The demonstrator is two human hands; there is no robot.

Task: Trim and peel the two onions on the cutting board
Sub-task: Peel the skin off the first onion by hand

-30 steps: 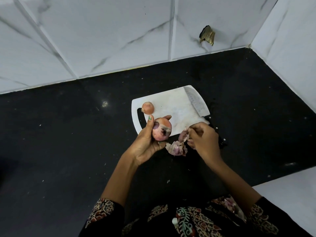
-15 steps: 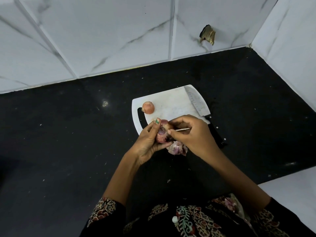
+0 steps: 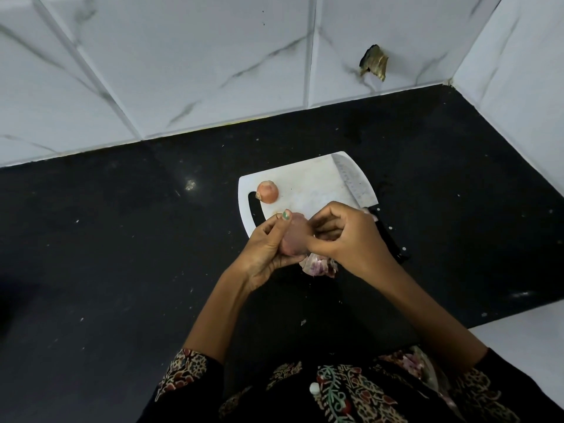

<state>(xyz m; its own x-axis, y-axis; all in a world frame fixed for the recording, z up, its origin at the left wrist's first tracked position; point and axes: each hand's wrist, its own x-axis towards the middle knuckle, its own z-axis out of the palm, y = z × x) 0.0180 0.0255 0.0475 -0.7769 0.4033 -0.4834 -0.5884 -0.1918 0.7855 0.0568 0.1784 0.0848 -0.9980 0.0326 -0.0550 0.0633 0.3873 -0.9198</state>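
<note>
Two hands work the pinkish half-peeled onion above the white plastic cutting board: left hand cups it, right hand pinches its skin (peeling underway); next, the papery orange onion waits on the board.

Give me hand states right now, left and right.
Left hand: grips the onion.
Right hand: fingers curled at the onion, apparently pinching its skin; the contact is hidden.
</note>
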